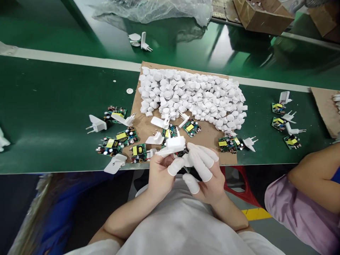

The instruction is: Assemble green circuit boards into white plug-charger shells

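Both of my hands meet at the near edge of the green table, fingers capped in white finger cots. My left hand (162,170) pinches a white plug housing (174,144) with its prongs pointing away. My right hand (205,171) closes around a small dark part (183,153), probably a circuit board, pressed against the housing's underside. Just beyond lies a brown cardboard sheet (209,136) carrying a big heap of white plastic caps (193,97), with several green circuit boards (190,127) and loose white plug housings (159,122) at its near side.
More boards (117,140) and plug housings (97,124) lie on the green table left of the cardboard, others (285,120) to the right. A person's arm and pink sleeve (305,198) are at right. Clear plastic wrap (154,10) and a cardboard box (262,16) sit at the far side.
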### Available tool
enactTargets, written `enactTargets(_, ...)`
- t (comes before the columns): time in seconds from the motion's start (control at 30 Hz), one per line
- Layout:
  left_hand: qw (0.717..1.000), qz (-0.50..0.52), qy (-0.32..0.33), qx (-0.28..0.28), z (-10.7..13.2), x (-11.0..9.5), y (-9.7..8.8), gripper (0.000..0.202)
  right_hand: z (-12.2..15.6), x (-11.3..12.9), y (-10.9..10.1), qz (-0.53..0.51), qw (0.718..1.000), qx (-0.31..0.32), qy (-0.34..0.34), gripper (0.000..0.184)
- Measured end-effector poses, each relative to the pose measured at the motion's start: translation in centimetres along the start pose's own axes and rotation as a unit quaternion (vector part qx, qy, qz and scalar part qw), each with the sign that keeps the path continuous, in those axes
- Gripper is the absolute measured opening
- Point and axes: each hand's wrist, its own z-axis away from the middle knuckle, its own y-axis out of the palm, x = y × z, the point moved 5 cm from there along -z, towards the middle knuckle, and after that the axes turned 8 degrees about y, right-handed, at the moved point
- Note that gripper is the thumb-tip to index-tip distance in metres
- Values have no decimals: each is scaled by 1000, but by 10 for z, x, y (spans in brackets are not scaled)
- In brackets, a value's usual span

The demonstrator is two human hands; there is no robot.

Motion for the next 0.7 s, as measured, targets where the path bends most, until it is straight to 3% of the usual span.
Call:
enactTargets(0.17, 999, 20, -44, -2, 3, 1, 1, 33, 6, 4, 5, 14, 999, -10, -26, 62)
enactTargets(0.4, 978, 75, -183, 61, 9, 11, 2, 38, -1, -16, -3, -82, 994, 48, 54, 64)
enactTargets(0.5, 975, 96, -176, 95, 10, 9, 2, 32, -6, -16, -3, -106, 992, 52, 31, 54)
enactTargets(0.7, 966, 75, -186, 165, 13, 2, 6, 29, -8, -13, -3, -111, 994, 13, 10, 58)
